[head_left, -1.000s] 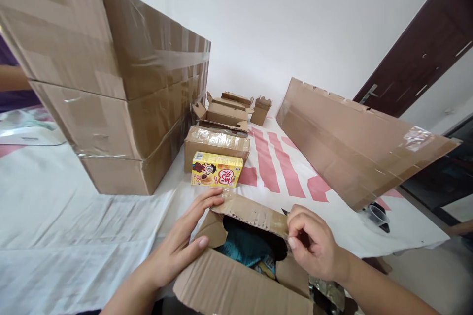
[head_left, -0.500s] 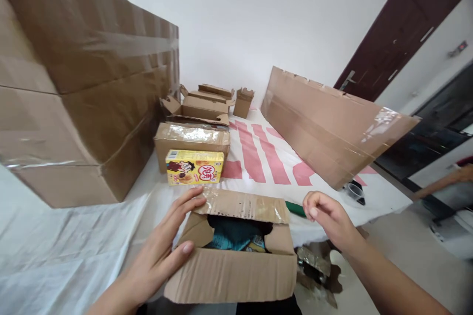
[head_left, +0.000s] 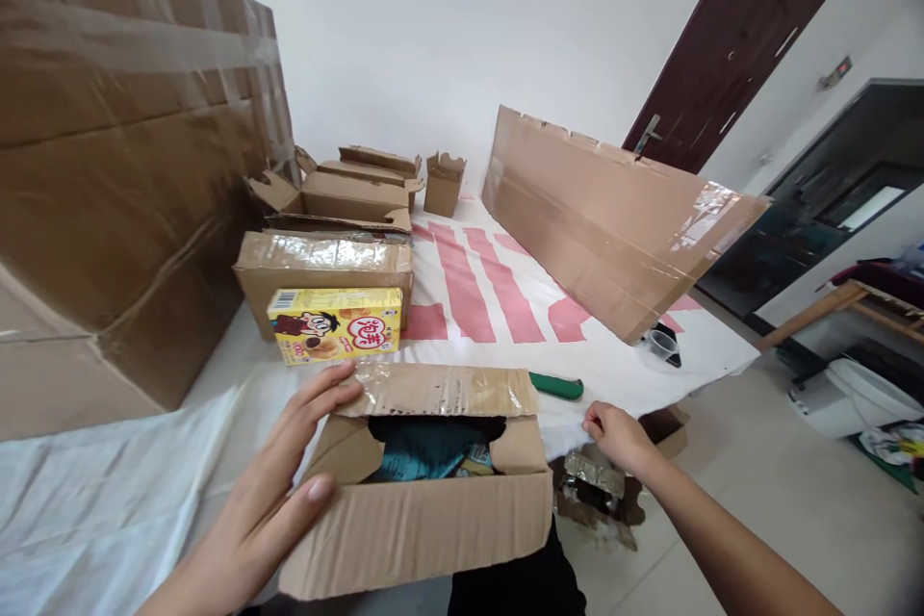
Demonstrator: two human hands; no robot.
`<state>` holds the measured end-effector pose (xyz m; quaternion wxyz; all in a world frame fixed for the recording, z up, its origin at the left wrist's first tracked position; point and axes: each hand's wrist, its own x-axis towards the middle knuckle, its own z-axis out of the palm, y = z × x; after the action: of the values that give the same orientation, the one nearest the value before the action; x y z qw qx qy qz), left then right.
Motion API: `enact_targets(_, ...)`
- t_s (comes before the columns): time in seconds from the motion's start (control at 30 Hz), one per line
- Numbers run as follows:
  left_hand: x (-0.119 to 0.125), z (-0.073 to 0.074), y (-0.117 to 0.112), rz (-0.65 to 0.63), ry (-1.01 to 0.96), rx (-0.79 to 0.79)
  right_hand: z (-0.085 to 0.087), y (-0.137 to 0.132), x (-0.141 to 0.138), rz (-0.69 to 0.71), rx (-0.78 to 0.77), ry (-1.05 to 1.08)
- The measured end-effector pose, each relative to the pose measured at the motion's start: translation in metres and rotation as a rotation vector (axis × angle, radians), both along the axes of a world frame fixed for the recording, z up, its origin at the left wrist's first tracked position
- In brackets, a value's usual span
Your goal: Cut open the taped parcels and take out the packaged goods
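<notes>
My left hand lies spread against the left end of the open box, thumb on the near wall and fingertips up at the taped far flap. It steadies the box without clasping anything. The box sits at the near edge of the table, with a teal packet showing inside.

The change is on the right. A second ago my right hand pinched that far flap. It has let go and dropped to the table's edge, fingers curled, just short of the green handle. From this angle I can't tell whether it grips anything. The flap stands by itself, so the opening is uncovered.

Torn scraps lie on the floor below that hand. Just beyond the box stands a yellow carton, with a taped box behind it. A big box walls off the left and a leaning cardboard sheet closes the right. Between them runs an open lane of striped cloth.
</notes>
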<state>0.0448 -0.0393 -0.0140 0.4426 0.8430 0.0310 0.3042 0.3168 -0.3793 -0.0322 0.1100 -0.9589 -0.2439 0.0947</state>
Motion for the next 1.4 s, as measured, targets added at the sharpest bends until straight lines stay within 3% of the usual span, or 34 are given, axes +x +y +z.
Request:
enact_targets(0.17, 0.0, -0.001, 0.002, 0.014, -0.008, 0.056, 0.007, -0.001, 0.016, -0.038, -0.178, -0.045)
enact_targets(0.27, 0.0, -0.005, 0.005, 0.011, -0.017, 0.084, 0.026, 0.005, 0.019, 0.037, -0.186, -0.128)
enact_targets(0.33, 0.001, -0.008, 0.008, -0.008, -0.029, 0.1, 0.047, 0.016, 0.015, 0.14, -0.11, -0.225)
enact_targets(0.43, 0.002, -0.012, 0.01, -0.026, -0.042, 0.102, 0.082, 0.044, -0.001, 0.388, 0.163, -0.347)
enact_targets(0.5, 0.002, -0.014, 0.011, -0.033, -0.037, 0.09, 0.103, 0.068, -0.019, 0.552, 0.323, -0.313)
enact_targets(0.63, 0.003, -0.013, 0.009, -0.052, -0.028, 0.062, 0.126, 0.114, -0.056, 0.696, 0.308, -0.091)
enact_targets(0.8, 0.002, -0.012, 0.009, -0.058, -0.038, 0.06, 0.131, 0.146, -0.076, 0.641, 0.113, -0.044)
enact_targets(1.03, 0.002, -0.009, 0.009, -0.047, -0.041, 0.081, 0.128, 0.157, -0.083, 0.693, -0.087, -0.239)
enact_targets(1.2, 0.002, -0.008, 0.01, -0.027, -0.04, 0.087, 0.12, 0.152, -0.088, 0.707, -0.016, -0.288)
enact_targets(1.4, 0.0, -0.007, 0.013, -0.083, -0.02, 0.085, 0.111, 0.133, -0.096, 0.787, 0.248, -0.316)
